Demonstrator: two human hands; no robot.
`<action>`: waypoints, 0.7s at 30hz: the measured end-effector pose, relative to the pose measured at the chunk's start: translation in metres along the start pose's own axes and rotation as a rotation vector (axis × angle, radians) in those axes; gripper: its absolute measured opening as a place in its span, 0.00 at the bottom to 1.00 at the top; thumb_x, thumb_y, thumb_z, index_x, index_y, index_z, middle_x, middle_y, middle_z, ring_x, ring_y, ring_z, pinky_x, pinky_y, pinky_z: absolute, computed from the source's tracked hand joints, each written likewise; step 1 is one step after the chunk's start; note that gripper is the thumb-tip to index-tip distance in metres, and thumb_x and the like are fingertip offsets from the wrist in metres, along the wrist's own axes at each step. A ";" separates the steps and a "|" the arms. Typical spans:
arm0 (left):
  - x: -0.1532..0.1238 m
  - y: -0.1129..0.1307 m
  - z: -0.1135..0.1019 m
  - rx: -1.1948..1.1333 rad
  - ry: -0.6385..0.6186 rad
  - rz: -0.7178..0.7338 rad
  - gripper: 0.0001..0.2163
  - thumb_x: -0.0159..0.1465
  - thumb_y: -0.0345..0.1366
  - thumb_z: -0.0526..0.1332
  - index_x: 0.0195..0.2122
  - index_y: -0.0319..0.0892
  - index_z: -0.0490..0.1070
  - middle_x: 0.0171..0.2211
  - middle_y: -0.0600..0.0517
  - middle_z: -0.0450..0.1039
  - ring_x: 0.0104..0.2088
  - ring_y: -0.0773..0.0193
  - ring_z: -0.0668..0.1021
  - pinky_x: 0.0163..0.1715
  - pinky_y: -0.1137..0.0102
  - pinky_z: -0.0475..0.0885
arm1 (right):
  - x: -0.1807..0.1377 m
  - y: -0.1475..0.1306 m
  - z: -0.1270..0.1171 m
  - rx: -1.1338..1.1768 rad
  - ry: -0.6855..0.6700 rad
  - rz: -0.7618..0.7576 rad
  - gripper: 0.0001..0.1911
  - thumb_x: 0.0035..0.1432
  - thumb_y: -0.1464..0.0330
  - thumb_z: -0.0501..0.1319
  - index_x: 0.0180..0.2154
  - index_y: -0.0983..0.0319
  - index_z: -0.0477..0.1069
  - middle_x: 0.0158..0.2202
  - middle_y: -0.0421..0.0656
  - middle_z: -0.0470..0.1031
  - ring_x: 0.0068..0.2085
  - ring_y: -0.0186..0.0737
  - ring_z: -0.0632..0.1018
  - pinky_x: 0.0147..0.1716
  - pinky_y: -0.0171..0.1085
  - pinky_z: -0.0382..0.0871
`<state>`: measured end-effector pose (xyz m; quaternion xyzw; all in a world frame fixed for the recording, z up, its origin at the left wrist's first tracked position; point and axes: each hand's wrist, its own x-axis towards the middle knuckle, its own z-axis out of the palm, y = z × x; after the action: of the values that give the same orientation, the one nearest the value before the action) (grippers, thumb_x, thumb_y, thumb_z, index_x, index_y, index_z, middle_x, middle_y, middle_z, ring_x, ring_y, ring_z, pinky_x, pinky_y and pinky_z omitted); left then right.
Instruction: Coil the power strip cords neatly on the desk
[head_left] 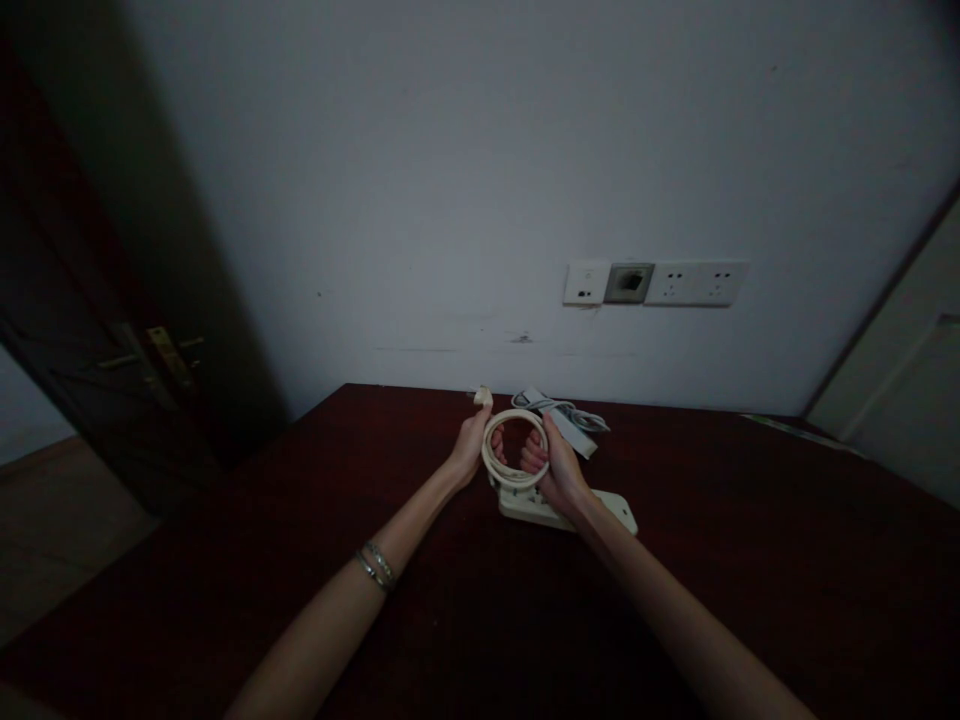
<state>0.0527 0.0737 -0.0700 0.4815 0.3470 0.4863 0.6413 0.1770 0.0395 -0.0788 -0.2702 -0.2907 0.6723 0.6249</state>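
A white power cord (516,477) is wound into a round coil, held up between my two hands. My left hand (471,443) is closed around the coil's left side, and the cord's white plug (483,396) sticks up by its thumb. On the right side of the coil my right hand (556,465) is closed, thumb up along the loop and fingers curled inside it. Just below and behind lies a white power strip (615,510) on the dark red table, partly covered by the coil and my right wrist.
Behind my right hand, a second white power strip (576,436) lies with its grey cord (589,420) bundled near the wall. Wall sockets (694,284) sit above the table (420,620). A dark door (90,330) stands at left, a pale panel (900,380) at right.
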 end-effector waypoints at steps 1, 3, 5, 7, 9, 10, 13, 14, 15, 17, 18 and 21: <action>0.001 0.000 -0.002 0.013 -0.025 0.005 0.23 0.55 0.57 0.54 0.23 0.38 0.66 0.12 0.55 0.62 0.11 0.69 0.66 0.15 0.72 0.65 | 0.001 0.000 -0.002 0.022 0.001 -0.004 0.24 0.50 0.52 0.60 0.18 0.61 0.54 0.10 0.29 0.46 0.12 0.23 0.49 0.10 0.26 0.45; 0.003 0.001 -0.005 0.054 -0.064 0.043 0.24 0.55 0.56 0.55 0.24 0.36 0.69 0.16 0.51 0.68 0.15 0.67 0.70 0.18 0.71 0.67 | 0.002 0.000 -0.006 0.050 0.003 -0.011 0.24 0.50 0.54 0.61 0.17 0.61 0.52 0.10 0.29 0.45 0.12 0.23 0.47 0.10 0.26 0.43; 0.005 0.001 -0.010 0.091 -0.080 0.085 0.24 0.55 0.56 0.56 0.26 0.35 0.70 0.20 0.48 0.72 0.18 0.65 0.73 0.20 0.71 0.69 | 0.003 -0.001 -0.008 0.063 0.008 -0.017 0.24 0.49 0.55 0.62 0.17 0.60 0.51 0.10 0.28 0.45 0.13 0.23 0.46 0.10 0.26 0.42; 0.008 0.001 -0.015 0.117 -0.068 0.096 0.24 0.55 0.56 0.56 0.29 0.35 0.71 0.24 0.46 0.74 0.20 0.64 0.75 0.21 0.72 0.69 | 0.004 -0.001 -0.008 0.064 0.019 -0.039 0.24 0.48 0.56 0.63 0.17 0.60 0.52 0.10 0.28 0.46 0.13 0.23 0.47 0.10 0.26 0.43; 0.011 -0.002 -0.019 0.134 -0.040 0.083 0.24 0.56 0.57 0.55 0.33 0.36 0.70 0.26 0.45 0.75 0.22 0.63 0.77 0.20 0.73 0.68 | 0.003 0.000 -0.008 0.029 0.033 -0.085 0.23 0.46 0.57 0.65 0.18 0.60 0.53 0.10 0.28 0.46 0.13 0.23 0.48 0.10 0.26 0.44; 0.012 -0.003 -0.020 0.141 -0.023 0.079 0.24 0.56 0.57 0.55 0.33 0.36 0.70 0.27 0.45 0.75 0.23 0.62 0.77 0.20 0.73 0.68 | 0.003 0.000 -0.008 -0.011 0.040 -0.116 0.22 0.45 0.57 0.66 0.19 0.60 0.55 0.11 0.28 0.47 0.13 0.23 0.48 0.10 0.26 0.45; 0.014 -0.009 -0.023 0.165 0.041 0.101 0.24 0.57 0.57 0.54 0.34 0.38 0.70 0.26 0.46 0.75 0.24 0.61 0.78 0.20 0.73 0.69 | 0.005 0.004 -0.010 -0.131 0.055 -0.193 0.17 0.43 0.61 0.68 0.24 0.61 0.60 0.12 0.28 0.51 0.13 0.23 0.53 0.11 0.26 0.48; 0.014 -0.011 -0.023 0.170 0.065 0.112 0.23 0.57 0.56 0.54 0.34 0.38 0.69 0.26 0.46 0.75 0.25 0.61 0.78 0.21 0.73 0.69 | 0.006 0.005 -0.011 -0.156 0.059 -0.206 0.16 0.42 0.61 0.68 0.26 0.61 0.62 0.12 0.28 0.52 0.13 0.24 0.55 0.11 0.27 0.49; 0.015 -0.012 -0.023 0.173 0.088 0.117 0.23 0.57 0.56 0.53 0.34 0.38 0.69 0.26 0.46 0.75 0.25 0.61 0.78 0.21 0.73 0.69 | 0.007 0.006 -0.013 -0.170 0.063 -0.212 0.16 0.42 0.62 0.68 0.27 0.61 0.63 0.12 0.28 0.54 0.13 0.25 0.57 0.12 0.27 0.51; 0.015 -0.014 -0.024 0.163 0.112 0.104 0.23 0.57 0.56 0.53 0.34 0.38 0.68 0.26 0.47 0.75 0.25 0.61 0.78 0.21 0.73 0.70 | 0.009 0.008 -0.017 -0.190 0.073 -0.220 0.16 0.42 0.62 0.68 0.29 0.61 0.65 0.12 0.29 0.56 0.14 0.26 0.60 0.12 0.28 0.53; 0.015 -0.015 -0.024 0.155 0.108 0.087 0.23 0.57 0.57 0.53 0.34 0.39 0.68 0.26 0.47 0.75 0.24 0.61 0.78 0.21 0.72 0.70 | 0.010 0.009 -0.019 -0.199 0.081 -0.225 0.15 0.42 0.61 0.68 0.28 0.62 0.65 0.12 0.30 0.57 0.14 0.27 0.61 0.13 0.28 0.54; 0.015 -0.014 -0.024 0.144 0.030 0.035 0.24 0.57 0.57 0.53 0.36 0.39 0.67 0.25 0.47 0.75 0.22 0.63 0.77 0.22 0.72 0.70 | 0.012 0.010 -0.023 -0.203 0.104 -0.225 0.16 0.43 0.59 0.67 0.25 0.61 0.63 0.12 0.30 0.57 0.14 0.27 0.61 0.12 0.29 0.54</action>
<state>0.0393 0.0938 -0.0902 0.5249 0.3823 0.4784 0.5911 0.1864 0.0519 -0.1020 -0.3322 -0.3530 0.5502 0.6800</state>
